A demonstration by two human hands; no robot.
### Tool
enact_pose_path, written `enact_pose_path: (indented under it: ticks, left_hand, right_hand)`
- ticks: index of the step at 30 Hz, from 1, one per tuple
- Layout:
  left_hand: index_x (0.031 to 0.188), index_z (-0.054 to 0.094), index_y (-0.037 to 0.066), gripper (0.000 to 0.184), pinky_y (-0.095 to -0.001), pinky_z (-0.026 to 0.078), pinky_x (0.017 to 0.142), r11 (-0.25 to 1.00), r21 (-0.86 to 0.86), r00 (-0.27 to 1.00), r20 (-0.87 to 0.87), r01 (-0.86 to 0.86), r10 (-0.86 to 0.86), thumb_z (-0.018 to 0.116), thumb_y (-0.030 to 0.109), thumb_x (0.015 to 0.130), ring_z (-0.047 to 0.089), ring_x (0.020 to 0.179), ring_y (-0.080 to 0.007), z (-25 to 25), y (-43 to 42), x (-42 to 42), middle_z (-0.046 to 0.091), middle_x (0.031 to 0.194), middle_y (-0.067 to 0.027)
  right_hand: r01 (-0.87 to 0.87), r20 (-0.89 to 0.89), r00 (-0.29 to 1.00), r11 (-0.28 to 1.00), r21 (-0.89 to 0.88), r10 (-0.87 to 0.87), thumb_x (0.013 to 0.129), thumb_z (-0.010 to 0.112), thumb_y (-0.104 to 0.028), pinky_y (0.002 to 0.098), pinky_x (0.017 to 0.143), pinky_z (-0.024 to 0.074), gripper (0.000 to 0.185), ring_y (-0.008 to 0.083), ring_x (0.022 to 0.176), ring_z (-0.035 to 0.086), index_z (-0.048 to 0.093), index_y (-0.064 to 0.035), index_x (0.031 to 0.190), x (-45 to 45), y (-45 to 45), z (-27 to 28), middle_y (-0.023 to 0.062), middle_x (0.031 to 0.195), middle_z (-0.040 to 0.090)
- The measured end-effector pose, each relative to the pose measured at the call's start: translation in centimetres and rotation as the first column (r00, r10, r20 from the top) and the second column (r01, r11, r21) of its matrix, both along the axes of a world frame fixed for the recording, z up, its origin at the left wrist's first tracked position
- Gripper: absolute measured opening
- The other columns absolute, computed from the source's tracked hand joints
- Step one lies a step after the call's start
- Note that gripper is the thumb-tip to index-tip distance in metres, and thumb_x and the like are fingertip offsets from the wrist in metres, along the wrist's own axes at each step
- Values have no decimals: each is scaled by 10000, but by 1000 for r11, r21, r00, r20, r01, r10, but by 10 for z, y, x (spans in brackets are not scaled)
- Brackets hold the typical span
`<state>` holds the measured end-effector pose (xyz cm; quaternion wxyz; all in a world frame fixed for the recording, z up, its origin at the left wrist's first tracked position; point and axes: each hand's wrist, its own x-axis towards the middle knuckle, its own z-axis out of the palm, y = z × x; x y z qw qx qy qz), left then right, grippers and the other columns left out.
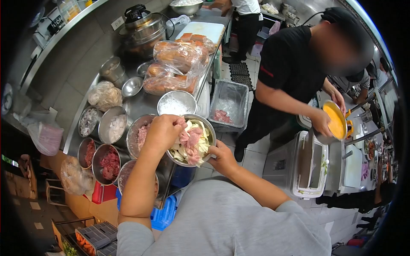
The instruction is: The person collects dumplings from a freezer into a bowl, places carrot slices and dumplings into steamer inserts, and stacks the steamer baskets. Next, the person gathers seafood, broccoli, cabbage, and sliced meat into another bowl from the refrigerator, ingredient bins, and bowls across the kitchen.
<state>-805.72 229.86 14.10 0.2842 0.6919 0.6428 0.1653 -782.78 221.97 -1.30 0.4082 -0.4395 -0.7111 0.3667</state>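
Observation:
My right hand (221, 156) grips the lower right rim of a round metal bowl (211, 128). Inside the bowl lie pale chopped cabbage (204, 128) and pink raw meat (191, 143). Over the bowl's upper left side, my left hand (164, 131) pinches a piece of pink meat (182, 123). Just behind the bowl stands a bowl of white powder (177, 102). A metal container of pink meat (143, 135) is partly hidden by my left forearm.
Several metal pots, one with dark red meat (110, 164), line the left. Bagged bread (175, 79) lies behind. A grey tub (229, 102) stands right of the counter. A co-worker (286, 64) at the right holds a bowl of orange liquid (335, 121).

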Motion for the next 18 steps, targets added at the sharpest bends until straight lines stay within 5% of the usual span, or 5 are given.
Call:
enact_pose_path:
  ticks: [8, 11, 13, 18]
  left_hand:
    - [1106, 826, 99, 239, -472, 582, 885, 995, 99, 999, 36, 8, -11, 710, 202, 924, 746, 958, -403, -20, -1, -14, 772, 1007, -220]
    - [1212, 771, 16, 310, -402, 590, 861, 975, 209, 983, 151, 68, -101, 694, 100, 923, 778, 919, -339, -26, -2, -18, 779, 1038, -232]
    - [1238, 745, 10, 327, -426, 586, 905, 981, 179, 985, 142, 74, -100, 667, 58, 923, 766, 970, -373, -31, -9, -20, 775, 1087, -229]
    - [1187, 770, 32, 288, -474, 571, 905, 971, 165, 982, -109, 171, -154, 651, 56, 925, 725, 987, -427, -28, -29, -37, 764, 1027, -221]
  right_hand:
    - [15, 52, 998, 999, 41, -17, 804, 866, -48, 418, 900, 571, 273, 370, 1046, 691, 724, -71, 1035, -4, -4, 10, 168, 1155, 676]
    - [4, 31, 1000, 999, -44, -3, 801, 872, -44, 415, 903, 570, 284, 371, 1060, 690, 733, -78, 1046, -7, -6, 10, 165, 1171, 678]
    - [8, 32, 999, 1000, -22, -7, 791, 880, -31, 413, 907, 569, 306, 371, 1080, 686, 741, -85, 1059, -10, -7, 9, 163, 1181, 677]
    - [25, 69, 997, 999, -22, -23, 763, 890, -17, 425, 900, 571, 338, 370, 1091, 684, 749, -96, 1060, -16, -8, 2, 158, 1210, 683]
